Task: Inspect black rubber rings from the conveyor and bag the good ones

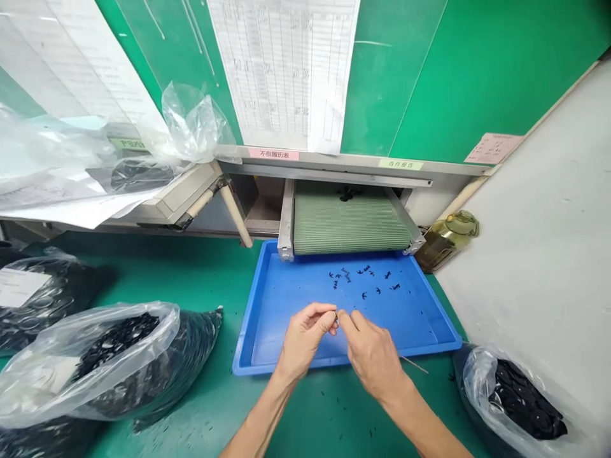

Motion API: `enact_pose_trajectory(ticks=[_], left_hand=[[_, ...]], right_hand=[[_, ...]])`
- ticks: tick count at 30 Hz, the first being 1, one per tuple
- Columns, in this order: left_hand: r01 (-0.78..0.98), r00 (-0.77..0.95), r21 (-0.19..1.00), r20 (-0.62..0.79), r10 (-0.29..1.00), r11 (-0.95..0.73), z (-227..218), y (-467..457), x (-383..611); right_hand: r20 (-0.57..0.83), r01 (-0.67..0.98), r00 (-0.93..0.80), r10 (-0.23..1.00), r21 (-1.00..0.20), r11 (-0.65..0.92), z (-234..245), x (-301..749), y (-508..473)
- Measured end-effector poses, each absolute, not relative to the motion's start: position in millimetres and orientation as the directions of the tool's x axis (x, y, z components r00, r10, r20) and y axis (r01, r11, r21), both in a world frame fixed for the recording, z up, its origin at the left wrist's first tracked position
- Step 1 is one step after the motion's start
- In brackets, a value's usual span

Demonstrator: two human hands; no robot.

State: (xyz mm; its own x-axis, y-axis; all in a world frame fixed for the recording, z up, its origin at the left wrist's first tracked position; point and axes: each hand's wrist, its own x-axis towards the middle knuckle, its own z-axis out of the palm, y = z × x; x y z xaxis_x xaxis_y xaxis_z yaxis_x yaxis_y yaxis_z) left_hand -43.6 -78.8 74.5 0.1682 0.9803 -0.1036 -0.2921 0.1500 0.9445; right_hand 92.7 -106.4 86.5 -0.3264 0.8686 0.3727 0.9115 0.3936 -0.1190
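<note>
Over the near part of a blue tray, my left hand and my right hand meet fingertip to fingertip. Both are closed in a pinch around a tiny dark piece held between them, too small to name. Several small black parts lie scattered on the tray floor beyond my fingers. A green ribbed conveyor belt ends above the tray's far edge, with a few black parts on its far end.
Clear plastic bags of black parts lie at left, far left and lower right. A yellowish bottle lies right of the belt. Paper sheets hang on the green wall. A thin stick lies by the tray.
</note>
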Motion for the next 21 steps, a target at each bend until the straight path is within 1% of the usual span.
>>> enact_pose_trajectory(ticks=[2,5,6,7,8,9,12,13,17,19,21], left_hand=[[-0.337,0.125,0.932,-0.099,0.987,0.136,71,-66,-31],[-0.430,0.037,0.892,-0.133,0.990,0.136,65,-49,-16],[-0.458,0.014,0.877,-0.153,0.988,0.143,62,-44,-13],[-0.482,-0.001,0.862,-0.178,0.984,0.156,60,-40,-12],[-0.503,-0.005,0.847,-0.205,0.979,0.175,57,-36,-12],[-0.522,-0.002,0.829,-0.234,0.972,0.199,54,-33,-14],[-0.598,0.026,0.748,-0.341,0.940,0.288,40,-30,-24],[-0.626,0.040,0.710,-0.383,0.923,0.322,33,-30,-28],[-0.696,0.087,0.562,-0.551,0.830,0.447,5,-39,-45],[-0.717,0.080,0.518,-0.604,0.793,0.466,-8,-44,-51],[-0.737,0.049,0.496,-0.639,0.768,0.460,-18,-45,-55]], right_hand=[[0.368,0.910,-0.212,0.905,-0.262,0.320,84,92,-94],[0.355,0.814,-0.081,0.931,-0.516,0.267,80,100,-73],[0.346,0.782,-0.056,0.936,-0.568,0.257,80,106,-63],[0.336,0.771,-0.033,0.941,-0.590,0.238,80,114,-52],[0.324,0.786,-0.010,0.946,-0.582,0.207,82,124,-38],[0.304,0.825,0.008,0.953,-0.541,0.166,84,135,-22],[0.247,0.941,0.022,0.969,-0.332,0.064,96,170,43],[0.240,0.958,0.029,0.970,-0.285,0.041,100,180,67],[0.230,0.980,0.071,0.971,-0.196,-0.026,113,201,158],[0.225,0.987,0.052,0.973,-0.160,-0.016,114,195,191],[0.217,0.991,0.003,0.976,-0.130,0.026,114,179,218]])
